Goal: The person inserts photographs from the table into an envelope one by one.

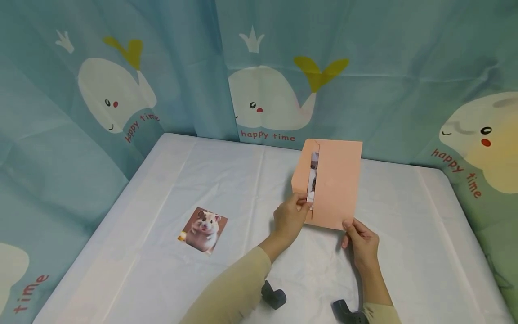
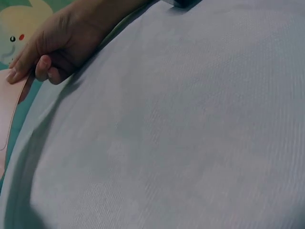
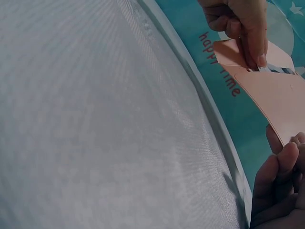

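Note:
A peach envelope is held up over the table with its flap folded out to the left. A photo card shows as a narrow strip in its opening; most of it is hidden inside. My left hand pinches the card's lower end at the opening, thumb and fingers together, as the right wrist view also shows. With thumb and fingers, my right hand grips the envelope's lower right corner. To the left, a hamster picture card lies face up on the table, apart from both hands.
A white cloth covers the table. Curtains printed with whales hang along its back and sides. Dark curved devices, one by the left sleeve and one by the right wrist, are at the front.

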`<state>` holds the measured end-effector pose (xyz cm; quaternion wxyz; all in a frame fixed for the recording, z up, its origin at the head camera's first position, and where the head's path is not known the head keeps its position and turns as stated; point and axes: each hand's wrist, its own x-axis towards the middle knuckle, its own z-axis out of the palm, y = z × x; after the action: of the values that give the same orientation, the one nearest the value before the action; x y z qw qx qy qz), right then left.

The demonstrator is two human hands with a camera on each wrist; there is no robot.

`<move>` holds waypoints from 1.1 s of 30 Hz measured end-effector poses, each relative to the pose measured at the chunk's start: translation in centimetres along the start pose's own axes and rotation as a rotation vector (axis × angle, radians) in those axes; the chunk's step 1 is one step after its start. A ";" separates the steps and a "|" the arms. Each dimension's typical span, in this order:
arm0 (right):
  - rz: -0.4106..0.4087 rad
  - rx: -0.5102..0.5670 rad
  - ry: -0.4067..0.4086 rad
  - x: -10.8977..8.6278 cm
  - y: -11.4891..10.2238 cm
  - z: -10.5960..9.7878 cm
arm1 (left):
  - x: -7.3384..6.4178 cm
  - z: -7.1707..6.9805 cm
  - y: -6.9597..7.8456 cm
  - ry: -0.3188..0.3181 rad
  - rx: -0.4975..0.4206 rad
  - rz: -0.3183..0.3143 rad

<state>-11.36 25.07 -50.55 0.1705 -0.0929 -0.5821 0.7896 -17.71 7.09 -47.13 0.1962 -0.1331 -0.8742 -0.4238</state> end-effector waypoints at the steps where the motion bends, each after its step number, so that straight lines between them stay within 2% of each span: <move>1: 0.003 0.000 -0.002 0.0 0.0 0.0 | 0.2 -0.1 -0.1 -0.016 0.003 -0.022; 3: 0.000 0.000 -0.011 0.0 0.1 0.0 | 0.6 -0.3 -0.1 -0.038 -0.005 -0.055; 7: -0.008 0.005 -0.020 0.0 0.1 -0.1 | 1.4 -0.8 0.1 -0.073 -0.021 -0.064; 12: -0.010 0.036 -0.039 -0.1 0.0 -0.2 | 1.5 -0.9 0.6 -0.136 -0.040 -0.085; 17: -0.027 0.073 -0.082 -0.3 -0.3 -0.4 | 0.8 -0.5 1.0 -0.119 -0.044 -0.047; 22: 0.000 0.025 -0.159 -0.4 -0.4 -0.4 | 1.0 -0.4 0.6 -0.066 0.009 -0.015; 25: 0.011 0.001 -0.179 -0.4 -0.4 -0.4 | 1.2 -0.7 0.6 -0.094 0.010 -0.047; 28: 0.001 0.021 -0.180 -0.3 -0.2 -0.4 | 1.2 -0.7 0.6 -0.117 0.004 -0.081; 33: 0.006 0.034 -0.189 -0.2 -0.2 -0.3 | 0.9 -0.5 0.6 -0.120 -0.040 -0.137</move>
<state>-11.08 25.34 -50.51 0.1141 -0.0167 -0.5818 0.8051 -18.11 7.09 -46.02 0.1116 -0.1021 -0.8829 -0.4446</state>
